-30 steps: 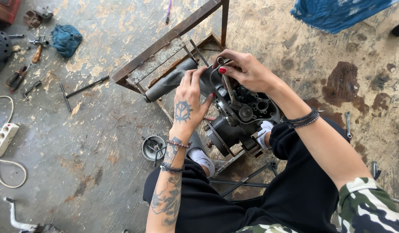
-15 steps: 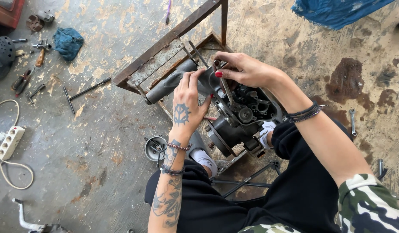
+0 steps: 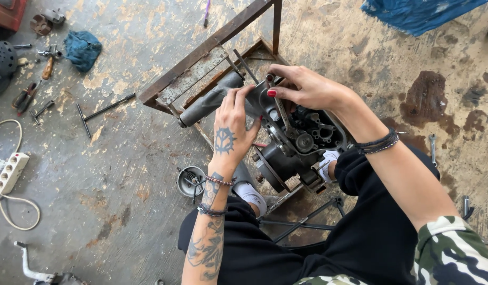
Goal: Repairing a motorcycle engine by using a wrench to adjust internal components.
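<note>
Engine (image 3: 302, 140) sat on a rusty frame (image 3: 201, 68) at the middle of the floor, both hands on its far end. The left hand (image 3: 230, 129) pressed flat over the grey tube (image 3: 209, 100), fingers spread, clamping nothing. The right hand (image 3: 307, 87) pinched a thin metal tool (image 3: 278, 108) between thumb and fingers, its tip down in the open engine top. This looked like fitting or freeing a small part inside; the next move would call for a steady casing and fine fingertip control. The tool tip and the part were hidden under the fingers. At far left lay loose tools (image 3: 27, 95) and a blue rag (image 3: 81, 48).
</note>
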